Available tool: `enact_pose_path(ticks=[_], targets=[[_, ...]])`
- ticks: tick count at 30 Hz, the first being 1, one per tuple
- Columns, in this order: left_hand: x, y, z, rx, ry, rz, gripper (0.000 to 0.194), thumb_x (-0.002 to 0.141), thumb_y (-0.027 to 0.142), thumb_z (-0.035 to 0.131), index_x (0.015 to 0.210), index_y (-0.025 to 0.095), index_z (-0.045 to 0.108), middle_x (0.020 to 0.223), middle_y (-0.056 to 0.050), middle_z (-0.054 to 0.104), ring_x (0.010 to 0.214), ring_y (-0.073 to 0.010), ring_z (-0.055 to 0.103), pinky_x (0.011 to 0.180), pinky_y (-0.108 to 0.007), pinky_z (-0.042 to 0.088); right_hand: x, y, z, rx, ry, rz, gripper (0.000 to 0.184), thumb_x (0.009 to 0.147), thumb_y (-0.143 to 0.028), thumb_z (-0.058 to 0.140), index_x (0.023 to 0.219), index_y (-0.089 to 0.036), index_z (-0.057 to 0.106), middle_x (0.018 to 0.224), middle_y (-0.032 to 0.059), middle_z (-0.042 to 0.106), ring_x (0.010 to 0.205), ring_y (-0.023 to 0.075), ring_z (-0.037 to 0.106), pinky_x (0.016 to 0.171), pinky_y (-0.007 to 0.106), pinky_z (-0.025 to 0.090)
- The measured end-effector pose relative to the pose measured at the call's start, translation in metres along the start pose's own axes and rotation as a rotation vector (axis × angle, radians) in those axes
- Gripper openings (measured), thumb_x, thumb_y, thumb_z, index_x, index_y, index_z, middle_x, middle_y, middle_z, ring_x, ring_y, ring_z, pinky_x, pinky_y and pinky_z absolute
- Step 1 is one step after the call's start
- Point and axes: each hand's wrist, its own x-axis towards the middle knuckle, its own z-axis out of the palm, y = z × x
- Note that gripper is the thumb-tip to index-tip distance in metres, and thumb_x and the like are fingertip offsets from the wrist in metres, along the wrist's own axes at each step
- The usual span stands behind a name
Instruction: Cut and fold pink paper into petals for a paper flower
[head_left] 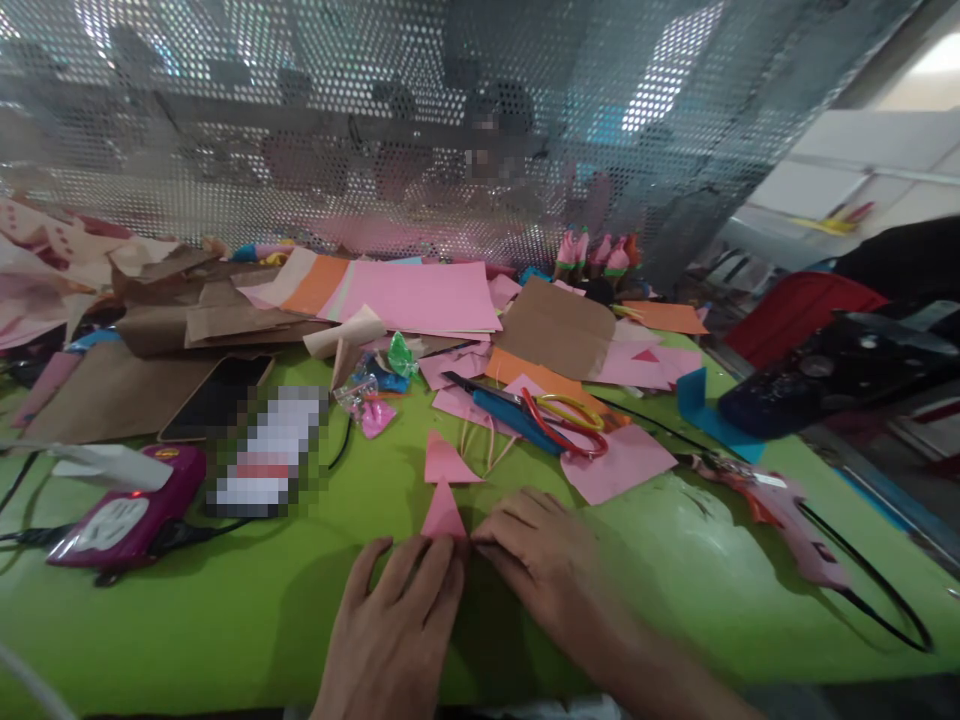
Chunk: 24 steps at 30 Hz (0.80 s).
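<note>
A small pink paper triangle (444, 512) points away from me on the green table, its lower part hidden under my fingers. Bent fingers of my left hand (409, 600) press on its near edge and hold it down; the thumb is out of sight. At its right corner, my right hand (534, 555) has thumb and fingertips pinched together on the paper's edge. Just beyond the triangle's tip stands another pink paper piece (447, 462), folded and peaked. Scissors with red and yellow handles (566, 420) and a blue-handled tool (510, 415) lie farther back on paper scraps.
A pink glue gun (795, 530) with a black cord lies at right. On the left are a purple power strip (127, 510) and two phones, one dark (217, 398). Stacked coloured paper (427, 295) and brown sheets (555, 325) line the back, before a perforated metal panel (360, 130).
</note>
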Motion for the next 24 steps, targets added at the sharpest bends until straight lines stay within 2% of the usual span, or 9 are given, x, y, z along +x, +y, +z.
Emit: enact_pose_path(ticks=[6, 12, 19, 24], targets=[[0.002, -0.002, -0.003, 0.028, -0.053, 0.02, 0.038, 0.08, 0.013, 0.051, 0.114, 0.022, 0.064, 0.12, 0.001, 0.068, 0.106, -0.0221, 0.057, 0.096, -0.042, 0.028, -0.003, 0.003, 0.004, -0.067, 0.039, -0.058, 0.011, 0.09, -0.015, 0.056, 0.086, -0.021, 0.064, 0.081, 0.0018, 0.062, 0.078, 0.0206, 0.053, 0.07, 0.033, 0.036], [0.009, -0.008, -0.006, 0.032, -0.071, 0.007, 0.04, 0.084, 0.008, 0.051, 0.12, 0.024, 0.06, 0.121, 0.003, 0.067, 0.109, -0.0192, 0.056, 0.097, -0.04, 0.029, -0.006, 0.003, 0.005, -0.108, 0.076, -0.069, 0.014, 0.092, -0.016, 0.054, 0.096, -0.021, 0.065, 0.085, 0.0028, 0.065, 0.081, 0.0214, 0.055, 0.074, 0.035, 0.038], [0.02, -0.019, -0.012, 0.014, -0.138, 0.036, 0.041, 0.085, 0.012, 0.053, 0.123, 0.026, 0.058, 0.125, -0.002, 0.064, 0.117, -0.0219, 0.051, 0.098, -0.041, 0.033, -0.007, 0.002, 0.007, -0.085, 0.132, -0.114, 0.02, 0.095, -0.016, 0.046, 0.101, -0.021, 0.064, 0.086, 0.0044, 0.066, 0.08, 0.0206, 0.056, 0.074, 0.035, 0.038], [0.026, -0.025, -0.011, 0.012, -0.177, 0.05, 0.045, 0.082, 0.01, 0.052, 0.124, 0.027, 0.057, 0.135, 0.001, 0.057, 0.123, -0.0226, 0.048, 0.099, -0.044, 0.033, -0.006, 0.0, 0.007, -0.09, 0.12, -0.098, 0.02, 0.095, -0.016, 0.045, 0.102, -0.02, 0.064, 0.086, 0.0047, 0.066, 0.08, 0.0208, 0.056, 0.073, 0.035, 0.039]])
